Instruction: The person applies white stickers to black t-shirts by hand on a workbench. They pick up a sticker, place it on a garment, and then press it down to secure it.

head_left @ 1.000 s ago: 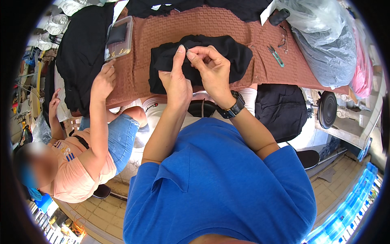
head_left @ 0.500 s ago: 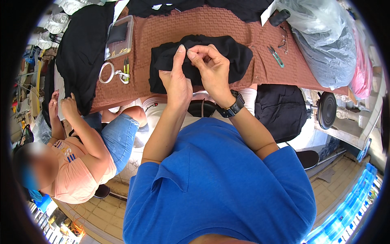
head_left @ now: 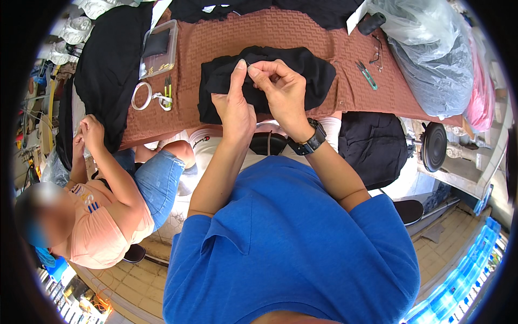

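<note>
A folded black cloth (head_left: 314, 75) lies on the brown-covered table (head_left: 243, 32) right in front of me. My left hand (head_left: 236, 110) is closed on its near edge, thumb upright on top and the other fingers mostly hidden behind the fabric. My right hand (head_left: 281, 89), with a black watch on its wrist, is pinched, thumb against forefinger, close to the left thumb tip. Whatever lies between those right fingertips is too small to make out.
Green-handled thread snips (head_left: 368, 76), glasses (head_left: 378, 54) and a black thread spool (head_left: 372, 23) lie right, before bulging plastic bags (head_left: 431, 65). Leftward are a clear box (head_left: 174, 40), yellow-handled tools (head_left: 168, 92), a white ring (head_left: 141, 97) and black fabric (head_left: 110, 70). A co-worker (head_left: 113, 227) sits left.
My hands and the black cloth stay almost where they were. At the left, the co-worker's hands have come together from apart.
</note>
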A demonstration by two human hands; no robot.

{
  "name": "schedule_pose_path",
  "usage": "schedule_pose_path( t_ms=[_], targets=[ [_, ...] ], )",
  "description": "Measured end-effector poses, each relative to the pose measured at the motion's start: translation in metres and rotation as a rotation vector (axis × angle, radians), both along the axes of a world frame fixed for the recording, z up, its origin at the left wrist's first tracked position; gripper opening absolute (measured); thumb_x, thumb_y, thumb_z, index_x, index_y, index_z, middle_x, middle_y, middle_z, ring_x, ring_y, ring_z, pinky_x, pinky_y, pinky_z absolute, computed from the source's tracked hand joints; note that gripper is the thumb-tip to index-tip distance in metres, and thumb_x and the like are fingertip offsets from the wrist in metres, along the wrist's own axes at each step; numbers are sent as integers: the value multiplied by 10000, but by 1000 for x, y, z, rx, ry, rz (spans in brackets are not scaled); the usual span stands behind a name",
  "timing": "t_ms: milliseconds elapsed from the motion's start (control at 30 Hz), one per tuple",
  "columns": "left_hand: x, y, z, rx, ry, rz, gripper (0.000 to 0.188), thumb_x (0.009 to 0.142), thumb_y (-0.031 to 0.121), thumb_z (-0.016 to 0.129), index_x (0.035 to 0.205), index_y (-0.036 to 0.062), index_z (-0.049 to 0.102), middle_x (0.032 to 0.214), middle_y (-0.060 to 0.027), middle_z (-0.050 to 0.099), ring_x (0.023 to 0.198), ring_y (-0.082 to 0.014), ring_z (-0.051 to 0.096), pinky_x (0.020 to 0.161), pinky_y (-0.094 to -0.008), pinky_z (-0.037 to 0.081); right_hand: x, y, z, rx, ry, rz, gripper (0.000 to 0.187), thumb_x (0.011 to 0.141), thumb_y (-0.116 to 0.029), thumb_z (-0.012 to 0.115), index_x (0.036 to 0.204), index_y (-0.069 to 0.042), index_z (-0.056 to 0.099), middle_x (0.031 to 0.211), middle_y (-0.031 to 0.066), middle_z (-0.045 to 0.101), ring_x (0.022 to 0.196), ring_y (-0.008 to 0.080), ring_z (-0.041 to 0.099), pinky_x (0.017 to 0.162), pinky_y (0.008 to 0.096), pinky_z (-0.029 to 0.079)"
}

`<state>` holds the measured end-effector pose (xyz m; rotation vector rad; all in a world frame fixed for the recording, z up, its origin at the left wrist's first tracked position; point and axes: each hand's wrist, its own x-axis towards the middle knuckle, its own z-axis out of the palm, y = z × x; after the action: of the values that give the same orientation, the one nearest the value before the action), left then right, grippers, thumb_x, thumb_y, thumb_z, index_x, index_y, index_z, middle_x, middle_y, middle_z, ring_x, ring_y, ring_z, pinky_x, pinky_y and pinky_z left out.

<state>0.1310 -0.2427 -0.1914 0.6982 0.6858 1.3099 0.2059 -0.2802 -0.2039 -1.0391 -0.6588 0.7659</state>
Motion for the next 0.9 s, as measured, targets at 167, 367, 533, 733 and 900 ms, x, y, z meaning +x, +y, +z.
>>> schedule_pose_path(
  t_ms=[167,367,533,733,900],
  targets=[
    [0,0,0,-21,25,16,41,958,54,712,921,64,697,899,25,690,783,-47,596,690,-236,479,5,1,3,-21,29,32,97,905,-57,785,956,18,752,837,35,666,704,74,596,641,225,493],
    [-4,5,-6,-50,-28,-78,106,1001,140,681,1020,37,699,999,-34,721,891,-97,674,767,-254,543,23,3,6,-82,176,125,235,892,-129,821,1006,-21,646,863,53,701,713,74,605,648,226,501],
    [-9,9,-4,-92,-61,-79,229,1024,222,657,1124,17,652,1078,-62,710,952,-134,698,800,-272,581,21,-4,10,3,-313,-199,174,872,-92,792,985,-31,675,942,49,605,785,131,578,685,264,488],
    [-6,5,-7,-97,0,-32,162,1025,206,658,920,82,652,904,18,659,769,-38,591,636,-218,468,7,-6,8,37,-807,-348,167,778,-52,801,931,-41,735,903,74,531,821,223,545,696,339,454],
    [-4,0,-9,-60,10,-21,247,1023,183,656,785,126,620,778,80,582,681,10,482,562,-208,357,6,-1,3,-21,-914,-404,132,795,-76,801,907,-37,744,888,70,540,823,242,545,718,361,444]
  ],
)
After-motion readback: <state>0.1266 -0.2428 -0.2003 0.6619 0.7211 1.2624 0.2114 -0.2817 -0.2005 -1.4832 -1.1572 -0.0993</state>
